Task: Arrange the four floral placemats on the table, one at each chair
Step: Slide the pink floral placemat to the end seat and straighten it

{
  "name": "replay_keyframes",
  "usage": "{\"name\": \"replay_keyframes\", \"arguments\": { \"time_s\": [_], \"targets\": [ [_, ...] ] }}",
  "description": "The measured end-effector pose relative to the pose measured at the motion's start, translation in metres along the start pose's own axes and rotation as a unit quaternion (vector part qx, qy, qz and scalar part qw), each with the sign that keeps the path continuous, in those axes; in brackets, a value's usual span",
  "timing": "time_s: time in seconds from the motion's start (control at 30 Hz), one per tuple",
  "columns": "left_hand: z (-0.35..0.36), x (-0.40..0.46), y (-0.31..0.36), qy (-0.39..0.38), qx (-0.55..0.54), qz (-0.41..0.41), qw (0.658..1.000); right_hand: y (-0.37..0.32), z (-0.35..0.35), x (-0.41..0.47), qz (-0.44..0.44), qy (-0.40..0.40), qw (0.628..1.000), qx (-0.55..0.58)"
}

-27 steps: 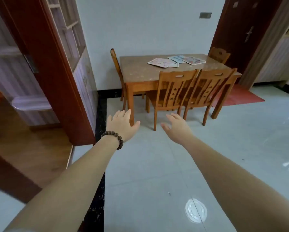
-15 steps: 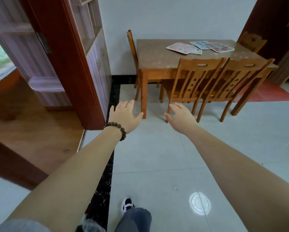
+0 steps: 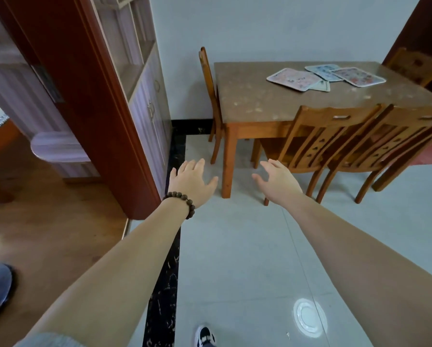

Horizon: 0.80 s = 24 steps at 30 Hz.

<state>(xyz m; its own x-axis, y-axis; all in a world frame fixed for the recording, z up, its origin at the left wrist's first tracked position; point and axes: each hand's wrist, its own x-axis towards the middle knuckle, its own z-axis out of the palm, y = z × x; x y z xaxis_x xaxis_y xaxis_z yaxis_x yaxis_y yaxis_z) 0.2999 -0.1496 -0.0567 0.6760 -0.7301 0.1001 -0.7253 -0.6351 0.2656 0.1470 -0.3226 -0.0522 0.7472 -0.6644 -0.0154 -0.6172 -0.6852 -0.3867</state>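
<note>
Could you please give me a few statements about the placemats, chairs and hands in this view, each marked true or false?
1. The floral placemats lie overlapping in a loose pile on the brown stone-topped wooden table. True.
2. The left hand holds one placemat. False: it is open and holds nothing.
3. Two slatted wooden chairs stand side by side at the table's near edge. True.
4. The right hand grips a chair back. False: it is open in the air, touching nothing.
5. A dark beaded bracelet is on the left wrist. True.
</note>
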Motion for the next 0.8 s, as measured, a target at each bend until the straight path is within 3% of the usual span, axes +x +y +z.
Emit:
{"name": "replay_keyframes", "arguments": {
  "time_s": [0.5, 0.8],
  "targets": [
    [0.019, 0.239, -0.033, -0.026, -0.004, 0.027, 0.999, 0.010, 0.008, 0.236, 0.040, 0.028, 0.998, 0.042],
    [0.055, 0.455, -0.013, -0.045, 0.022, 0.038, 0.998, 0.047, -0.001, 0.438, 0.070, 0.029, 0.996, 0.055]
  ]
}}
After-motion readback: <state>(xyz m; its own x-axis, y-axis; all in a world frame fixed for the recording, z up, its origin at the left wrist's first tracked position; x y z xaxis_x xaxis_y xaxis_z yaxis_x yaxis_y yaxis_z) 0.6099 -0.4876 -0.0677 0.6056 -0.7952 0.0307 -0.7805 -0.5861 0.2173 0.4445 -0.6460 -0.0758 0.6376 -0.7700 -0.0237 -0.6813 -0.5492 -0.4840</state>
